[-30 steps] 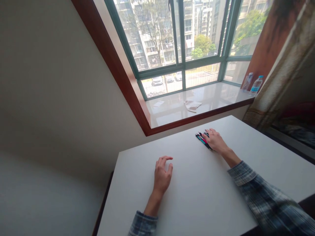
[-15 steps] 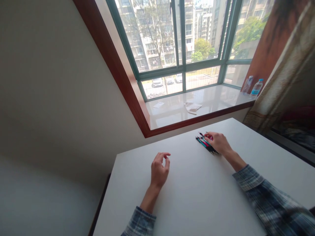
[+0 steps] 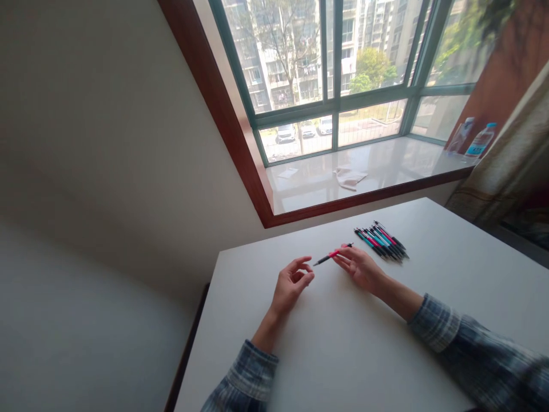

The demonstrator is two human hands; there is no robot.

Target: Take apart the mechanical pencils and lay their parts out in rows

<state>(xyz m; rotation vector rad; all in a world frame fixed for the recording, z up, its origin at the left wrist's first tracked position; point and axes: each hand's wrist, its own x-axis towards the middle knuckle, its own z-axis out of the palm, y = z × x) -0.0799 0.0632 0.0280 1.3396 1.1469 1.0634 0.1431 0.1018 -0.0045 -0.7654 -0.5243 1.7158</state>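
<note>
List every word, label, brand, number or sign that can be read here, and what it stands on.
No text can be read.
Blue bottle label: too blurred.
Pen in the right hand: no legible print.
Pens on the table: too small to tell.
Cars outside: too small.

Blue-and-white plaid cuffed sleeves [image 3: 484, 356]

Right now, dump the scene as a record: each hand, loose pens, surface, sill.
right hand: holding a pink-and-black pen
left hand: fingers curled, gap to thumb; near the held pen's tip, contact unclear
loose pens: side by side, pink, teal and black parts visible
surface: white table
sill: two bottles, crumpled pale item
</note>
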